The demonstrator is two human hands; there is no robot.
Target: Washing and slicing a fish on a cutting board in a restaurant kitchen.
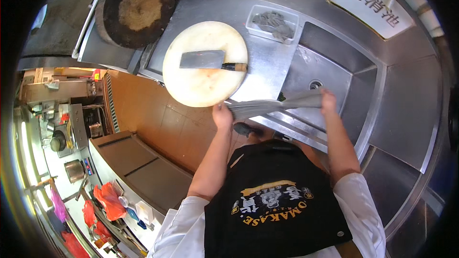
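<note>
My left hand (222,115) grips one end of a grey cloth (263,107), just below the round cutting board's edge. The cloth stretches, bunched and somewhat blurred, to my right hand (328,101), which holds its other end over the steel sink (315,64). On the pale round cutting board (200,91) lies a cleaver (202,59), its blade to the left and its handle to the right. A clear plastic container (251,28) with grey, soft-looking pieces inside stands on the steel counter behind the sink's left side.
A large blackened wok (140,10) sits at the upper left, beside a metal rail (94,14). A drain (316,85) shows in the sink floor. A sign with writing (373,3) is on the back wall. A low cabinet (140,168) and red plastic bags (109,200) are at lower left.
</note>
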